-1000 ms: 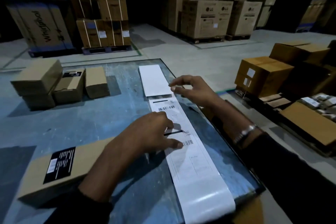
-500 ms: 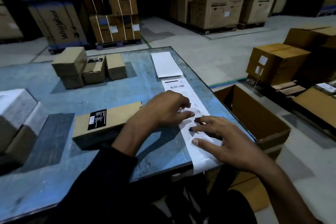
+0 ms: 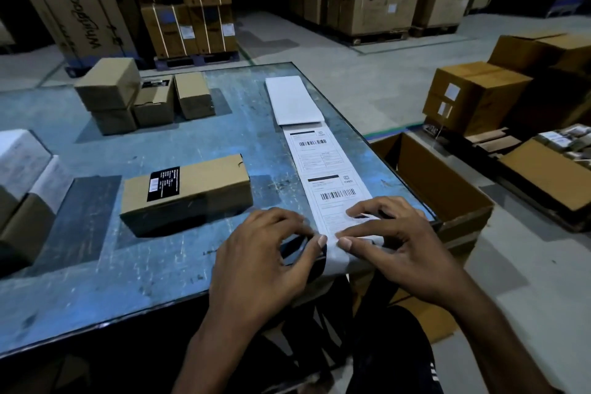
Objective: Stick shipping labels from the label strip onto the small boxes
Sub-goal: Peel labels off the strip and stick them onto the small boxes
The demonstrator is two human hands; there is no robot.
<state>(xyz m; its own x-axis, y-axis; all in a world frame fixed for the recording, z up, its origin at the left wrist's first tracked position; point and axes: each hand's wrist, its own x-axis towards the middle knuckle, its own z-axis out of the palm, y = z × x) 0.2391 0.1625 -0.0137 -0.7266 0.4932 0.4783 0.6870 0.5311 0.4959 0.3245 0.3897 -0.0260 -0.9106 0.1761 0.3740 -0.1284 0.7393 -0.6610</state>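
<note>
1. Left hand (image 3: 256, 253): palm down, fingers curled, thumb extended toward the right hand.
2. Right hand (image 3: 396, 246): palm down, fingers spread and bent, thumb extended leftward.
3. The two thumb tips sit just beside each other, nearly touching.
4. Both forearms are bare and reach forward from the lower edge.

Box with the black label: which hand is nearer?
Left. The left hand sits just in front of the box with the black label; the right hand lies farther right, across the label strip.
</note>
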